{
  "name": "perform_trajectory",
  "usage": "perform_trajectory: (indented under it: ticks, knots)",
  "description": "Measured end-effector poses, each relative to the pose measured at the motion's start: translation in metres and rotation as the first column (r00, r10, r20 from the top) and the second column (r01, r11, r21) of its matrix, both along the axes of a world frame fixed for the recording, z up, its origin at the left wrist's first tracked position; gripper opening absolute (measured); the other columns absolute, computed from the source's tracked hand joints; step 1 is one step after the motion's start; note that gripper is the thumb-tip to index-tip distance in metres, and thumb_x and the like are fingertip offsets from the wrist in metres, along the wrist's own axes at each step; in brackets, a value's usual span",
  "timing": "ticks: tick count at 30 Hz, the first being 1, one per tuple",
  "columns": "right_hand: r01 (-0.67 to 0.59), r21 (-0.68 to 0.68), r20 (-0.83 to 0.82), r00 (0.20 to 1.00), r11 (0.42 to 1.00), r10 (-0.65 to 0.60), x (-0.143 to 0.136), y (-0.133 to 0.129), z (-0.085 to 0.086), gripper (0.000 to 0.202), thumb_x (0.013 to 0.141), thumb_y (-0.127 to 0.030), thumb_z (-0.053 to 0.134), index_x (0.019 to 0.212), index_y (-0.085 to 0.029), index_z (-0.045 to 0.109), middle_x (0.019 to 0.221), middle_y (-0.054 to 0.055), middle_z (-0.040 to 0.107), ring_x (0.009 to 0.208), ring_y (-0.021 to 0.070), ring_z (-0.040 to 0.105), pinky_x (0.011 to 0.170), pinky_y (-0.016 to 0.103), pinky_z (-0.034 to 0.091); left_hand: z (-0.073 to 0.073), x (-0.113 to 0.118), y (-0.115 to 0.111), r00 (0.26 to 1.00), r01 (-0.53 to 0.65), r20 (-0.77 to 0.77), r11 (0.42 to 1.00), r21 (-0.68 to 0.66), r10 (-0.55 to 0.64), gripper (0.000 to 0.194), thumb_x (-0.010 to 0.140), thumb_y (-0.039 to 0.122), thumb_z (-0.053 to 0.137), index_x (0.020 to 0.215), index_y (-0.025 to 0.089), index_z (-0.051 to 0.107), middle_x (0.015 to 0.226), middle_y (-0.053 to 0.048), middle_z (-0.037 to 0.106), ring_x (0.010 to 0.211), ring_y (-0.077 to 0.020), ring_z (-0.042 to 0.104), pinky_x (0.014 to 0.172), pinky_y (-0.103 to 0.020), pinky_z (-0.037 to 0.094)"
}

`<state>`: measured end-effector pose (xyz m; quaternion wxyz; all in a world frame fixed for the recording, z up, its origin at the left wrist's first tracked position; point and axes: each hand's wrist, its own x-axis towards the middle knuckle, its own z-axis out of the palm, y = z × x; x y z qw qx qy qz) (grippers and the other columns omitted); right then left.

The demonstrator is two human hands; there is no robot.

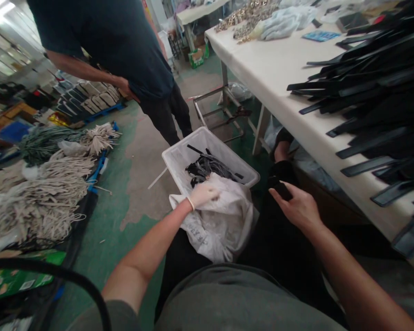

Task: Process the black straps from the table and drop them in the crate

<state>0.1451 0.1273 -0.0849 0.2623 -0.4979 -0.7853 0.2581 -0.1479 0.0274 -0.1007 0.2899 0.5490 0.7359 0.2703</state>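
Note:
My left hand (203, 195), in a pale glove, is over a white cloth sack (224, 225) draped across my lap and the near rim of a bin. Its fingers look closed on the cloth, though the fingertips are blurred. The white plastic bin (177, 156) holds a tangle of black straps (214, 168). Bare and off to the right, my right hand (300, 204) grips a small flat black piece (281, 188) between thumb and fingers, above my right leg. What kind of piece it is cannot be made out.
A pale table (262, 69) on the right carries many black straps (376, 96) jutting over its edge. A person in dark clothes (117, 41) stands beyond the bin. A metal frame (221, 115) stands under the table. Bundles of beige cord (37, 197) lie at left.

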Motion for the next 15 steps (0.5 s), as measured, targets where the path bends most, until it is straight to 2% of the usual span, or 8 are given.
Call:
perform_trajectory:
  ticks: [2, 4, 6, 8, 9, 11, 13, 15]
  knots:
    - [-0.043, -0.136, 0.028, 0.999, 0.990, 0.047, 0.014, -0.019, -0.011, 0.039, 0.083, -0.050, 0.057, 0.107, -0.022, 0.071, 0.092, 0.007, 0.075, 0.084, 0.0265, 0.070, 0.069, 0.032, 0.051, -0.040, 0.034, -0.037, 0.996, 0.080, -0.023, 0.988, -0.129, -0.083, 0.053, 0.070, 0.054, 0.067, 0.042, 0.012, 0.051, 0.042, 0.000, 0.045, 0.056, -0.0174, 0.060, 0.064, -0.029, 0.046]
    - [-0.061, -0.250, 0.038, 0.997, 0.966, 0.072, 0.025, -0.034, -0.019, 0.039, 0.082, -0.052, 0.056, 0.099, -0.021, 0.073, 0.083, 0.006, 0.075, 0.077, 0.0262, 0.070, 0.065, 0.032, 0.051, -0.073, 0.054, -0.061, 0.995, 0.046, -0.081, 0.974, -0.220, -0.066, 0.055, 0.057, 0.053, 0.078, 0.036, 0.019, 0.040, 0.040, 0.001, 0.039, 0.059, -0.0228, 0.061, 0.065, -0.034, 0.047]
    - [-0.057, -0.331, 0.025, 0.997, 0.942, 0.070, 0.035, -0.043, -0.026, 0.040, 0.081, -0.053, 0.057, 0.096, -0.020, 0.074, 0.083, 0.006, 0.075, 0.078, 0.0273, 0.070, 0.065, 0.033, 0.052, -0.096, 0.060, -0.070, 0.994, -0.013, -0.112, 0.961, -0.275, -0.019, 0.057, 0.047, 0.047, 0.084, 0.034, 0.022, 0.034, 0.040, 0.002, 0.037, 0.060, -0.0243, 0.060, 0.066, -0.037, 0.048]
    - [-0.041, -0.400, -0.006, 0.999, 0.915, 0.043, 0.042, -0.045, -0.032, 0.043, 0.079, -0.054, 0.059, 0.099, -0.019, 0.074, 0.086, 0.007, 0.075, 0.081, 0.0282, 0.070, 0.065, 0.034, 0.053, -0.109, 0.058, -0.069, 0.997, -0.053, -0.077, 0.958, -0.283, 0.032, 0.056, 0.041, 0.037, 0.088, 0.034, 0.023, 0.034, 0.039, 0.003, 0.035, 0.055, -0.0216, 0.056, 0.066, -0.038, 0.049]
    - [-0.032, -0.436, -0.025, 0.999, 0.900, 0.024, 0.045, -0.044, -0.034, 0.046, 0.078, -0.054, 0.060, 0.102, -0.018, 0.073, 0.088, 0.008, 0.075, 0.079, 0.0276, 0.070, 0.064, 0.035, 0.054, -0.110, 0.056, -0.068, 0.998, -0.059, -0.044, 0.960, -0.275, 0.049, 0.053, 0.041, 0.032, 0.087, 0.033, 0.022, 0.036, 0.038, 0.004, 0.034, 0.052, -0.0198, 0.053, 0.065, -0.037, 0.048]
    - [-0.024, -0.509, -0.071, 0.997, 0.861, -0.014, 0.049, -0.041, -0.035, 0.049, 0.077, -0.054, 0.062, 0.107, -0.016, 0.072, 0.092, 0.009, 0.075, 0.072, 0.0246, 0.069, 0.060, 0.034, 0.055, -0.103, 0.051, -0.067, 0.997, -0.066, 0.009, 0.962, -0.264, 0.070, 0.046, 0.044, 0.027, 0.085, 0.034, 0.022, 0.040, 0.037, 0.005, 0.032, 0.048, -0.0169, 0.047, 0.064, -0.034, 0.047]
    - [-0.035, -0.568, -0.137, 0.989, 0.822, -0.052, 0.051, -0.038, -0.032, 0.048, 0.075, -0.053, 0.065, 0.104, -0.016, 0.073, 0.095, 0.011, 0.074, 0.069, 0.0228, 0.068, 0.055, 0.032, 0.055, -0.085, 0.047, -0.072, 0.996, -0.059, 0.050, 0.969, -0.241, 0.073, 0.036, 0.054, 0.028, 0.079, 0.038, 0.022, 0.047, 0.039, 0.004, 0.035, 0.048, -0.0158, 0.043, 0.062, -0.032, 0.044]
    - [-0.083, -0.633, -0.203, 0.977, 0.769, -0.062, 0.050, -0.036, -0.023, 0.045, 0.072, -0.052, 0.068, 0.099, -0.016, 0.074, 0.095, 0.013, 0.074, 0.076, 0.0237, 0.067, 0.053, 0.030, 0.055, -0.059, 0.043, -0.082, 0.992, -0.062, 0.093, 0.978, -0.198, 0.082, 0.028, 0.066, 0.032, 0.070, 0.045, 0.020, 0.055, 0.044, 0.002, 0.042, 0.053, -0.0163, 0.045, 0.062, -0.031, 0.041]
